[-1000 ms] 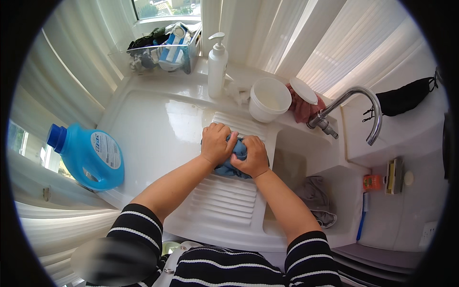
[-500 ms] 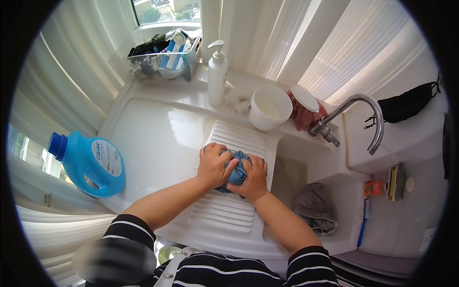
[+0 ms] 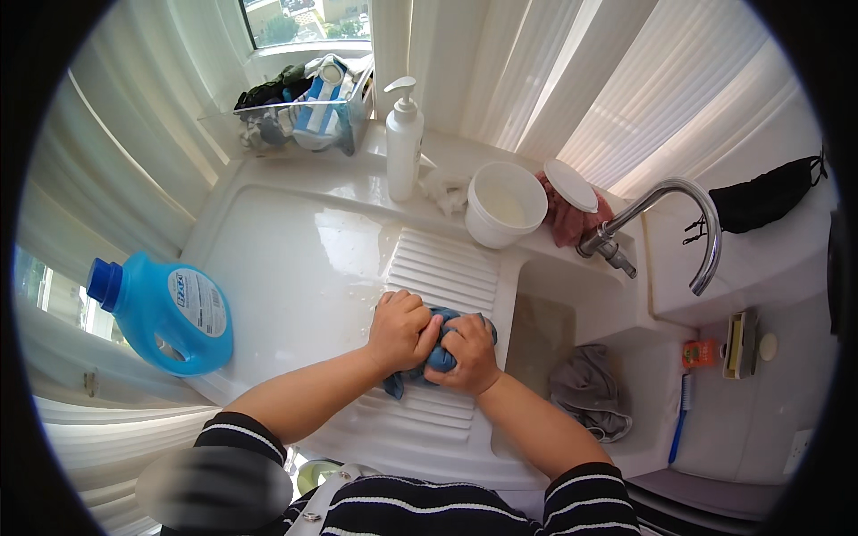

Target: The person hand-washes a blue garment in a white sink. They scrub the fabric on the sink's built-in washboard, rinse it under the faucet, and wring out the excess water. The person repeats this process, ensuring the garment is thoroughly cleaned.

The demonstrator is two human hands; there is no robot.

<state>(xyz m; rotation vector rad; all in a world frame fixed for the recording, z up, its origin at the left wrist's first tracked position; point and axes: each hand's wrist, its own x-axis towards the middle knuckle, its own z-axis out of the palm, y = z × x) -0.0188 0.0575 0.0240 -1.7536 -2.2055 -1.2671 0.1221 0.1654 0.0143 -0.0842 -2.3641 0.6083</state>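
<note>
A wet-looking blue cloth [image 3: 440, 357] is bunched up on the ribbed washboard [image 3: 442, 268] moulded into the white sink counter. My left hand [image 3: 399, 330] is closed on its left side, fingers curled into the fabric. Gripping the other side, my right hand [image 3: 469, 353] has its fingers bent around the bundle. The two hands are close together, thumbs near each other over the cloth. One loose end hangs out below my left hand, and another part shows above the right knuckles. Much of the cloth is hidden beneath my fingers.
Right of the washboard lies the sink basin [image 3: 541, 330] with a grey-brown cloth [image 3: 588, 391] in it. A chrome faucet [image 3: 706, 232] arches over its far side. A white tub [image 3: 505, 205] and pump bottle [image 3: 404, 147] stand behind; a blue detergent jug [image 3: 165, 313] stands left.
Both hands have shifted slightly nearer to me with the blue cloth. The fingers have curled tighter, and a loose end of cloth now shows below my left hand.
</note>
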